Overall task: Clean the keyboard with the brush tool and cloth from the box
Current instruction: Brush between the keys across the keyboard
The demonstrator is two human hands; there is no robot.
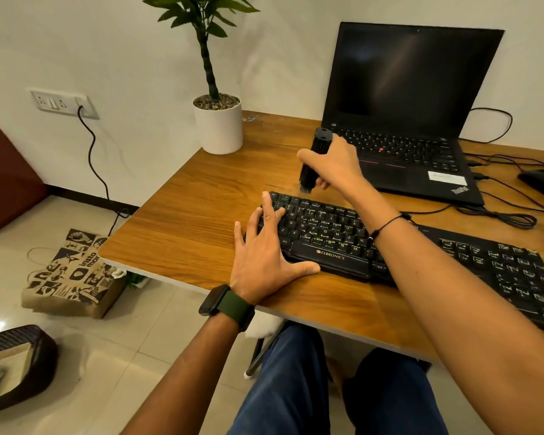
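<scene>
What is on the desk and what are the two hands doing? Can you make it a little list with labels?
left hand: fingers spread flat, pressing on the keyboard's left end
right hand: holds the brush tool, bristles down, just behind the keyboard's far left corner
keyboard: black, lying flat on the wooden desk
laptop: open, screen dark, behind the keyboard
plant pot: white, at the desk's far left corner
cloth: not in view

The black keyboard [327, 240] at centre frame reads "ZEBRONICS" and "Alt"; the black open laptop [421, 171], upper right, "ThinkPad"; the brown printed paper bag [73, 274], lower left, "insta".
</scene>
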